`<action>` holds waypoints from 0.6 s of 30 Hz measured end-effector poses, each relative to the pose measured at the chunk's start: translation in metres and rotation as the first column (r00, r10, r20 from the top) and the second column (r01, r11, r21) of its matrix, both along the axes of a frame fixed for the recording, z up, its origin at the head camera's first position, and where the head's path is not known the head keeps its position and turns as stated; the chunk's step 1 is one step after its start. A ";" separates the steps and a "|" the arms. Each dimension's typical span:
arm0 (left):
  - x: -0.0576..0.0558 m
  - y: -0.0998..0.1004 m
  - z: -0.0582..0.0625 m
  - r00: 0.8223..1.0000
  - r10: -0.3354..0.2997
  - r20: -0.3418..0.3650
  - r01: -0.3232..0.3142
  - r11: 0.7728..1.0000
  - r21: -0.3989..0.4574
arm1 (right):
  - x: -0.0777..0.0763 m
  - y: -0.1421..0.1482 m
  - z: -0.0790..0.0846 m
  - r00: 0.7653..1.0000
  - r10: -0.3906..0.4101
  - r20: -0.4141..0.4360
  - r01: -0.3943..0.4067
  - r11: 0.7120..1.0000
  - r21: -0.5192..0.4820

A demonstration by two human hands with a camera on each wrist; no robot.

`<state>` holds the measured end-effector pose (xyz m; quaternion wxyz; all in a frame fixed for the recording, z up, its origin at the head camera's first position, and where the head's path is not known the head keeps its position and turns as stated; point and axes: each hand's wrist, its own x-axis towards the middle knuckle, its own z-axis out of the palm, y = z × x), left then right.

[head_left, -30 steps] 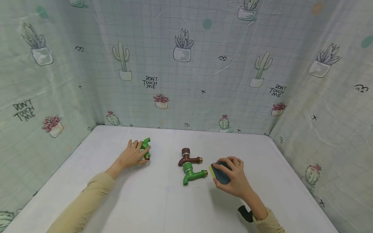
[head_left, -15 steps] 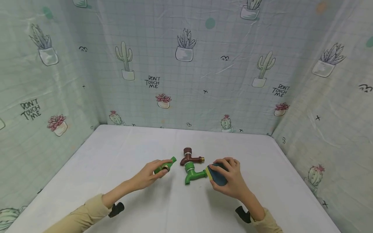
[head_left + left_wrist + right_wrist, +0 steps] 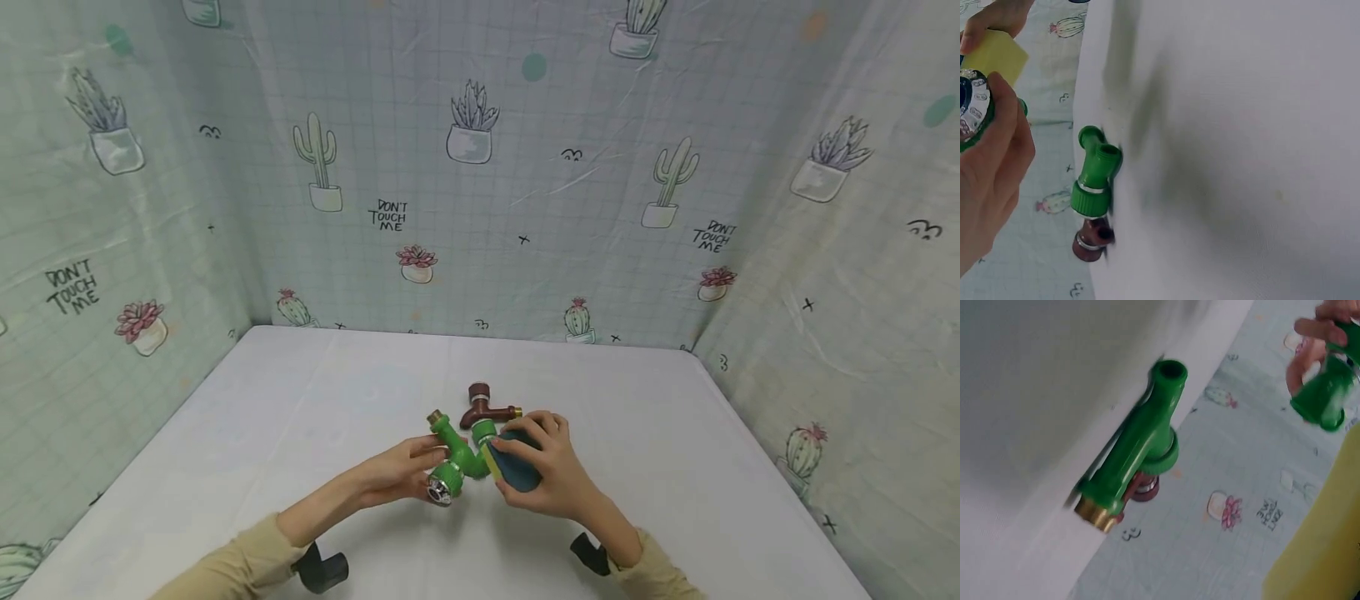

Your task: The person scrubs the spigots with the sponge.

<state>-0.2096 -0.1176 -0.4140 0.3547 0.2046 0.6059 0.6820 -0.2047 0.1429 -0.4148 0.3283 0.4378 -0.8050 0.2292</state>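
My left hand (image 3: 405, 473) grips a green tap (image 3: 459, 454), raised over the table with its brass threaded end up and its chrome-faced knob towards me. Close on its right, my right hand (image 3: 561, 475) holds a sponge (image 3: 519, 468) with a dark scouring side and a yellow side. The yellow face points at the held tap, close to its spout. Behind them a second green tap (image 3: 1135, 444) lies on the table, partly hidden by the sponge in the head view. A brown tap (image 3: 480, 410) with a brass end lies just beyond it.
The white table (image 3: 360, 375) stands against a cactus-print cloth (image 3: 480, 208) that hangs at the back and both sides. Black wrist-worn pieces (image 3: 322, 571) show below both sleeves.
My left hand has brought its green tap from the table's left side to the middle and turned it. My right hand has moved left with the sponge towards that tap.
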 end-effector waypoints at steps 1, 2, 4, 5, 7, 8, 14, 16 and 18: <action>0.000 0.001 -0.001 0.999 -0.032 -0.010 0.033 0.999 0.013 | 0.001 -0.003 0.000 1.000 0.006 -0.001 -0.006 1.000 0.003; -0.001 0.001 -0.001 0.998 -0.060 -0.024 0.060 0.998 0.022 | 0.002 -0.006 -0.001 1.000 0.012 -0.002 -0.012 1.000 0.003; -0.001 0.003 -0.001 0.995 -0.088 -0.044 0.091 0.994 0.056 | 0.003 -0.010 -0.002 1.000 0.015 -0.013 -0.015 1.000 -0.004; -0.001 0.003 -0.001 0.995 -0.089 -0.050 0.092 0.993 0.073 | 0.003 -0.011 -0.002 1.000 0.014 -0.021 -0.015 1.000 -0.011; 0.000 0.004 -0.001 0.996 -0.065 -0.054 0.071 0.991 0.114 | 0.003 -0.013 -0.002 0.999 0.016 -0.035 -0.017 0.999 -0.033; 0.000 0.004 -0.001 0.998 -0.042 -0.049 0.048 0.990 0.132 | 0.003 -0.014 -0.002 0.999 0.016 -0.044 -0.018 0.999 -0.045; 0.009 0.016 0.002 0.994 0.107 0.010 -0.106 0.970 0.218 | 0.003 -0.020 0.002 0.994 0.036 -0.105 -0.047 0.994 -0.104; 0.014 0.023 0.004 0.987 0.153 0.045 -0.159 0.956 0.245 | 0.004 -0.023 0.002 0.991 0.042 -0.127 -0.057 0.992 -0.112; 0.018 0.029 0.007 0.977 0.202 0.066 -0.213 0.941 0.262 | 0.005 -0.026 0.002 0.989 0.034 -0.143 -0.051 0.992 -0.117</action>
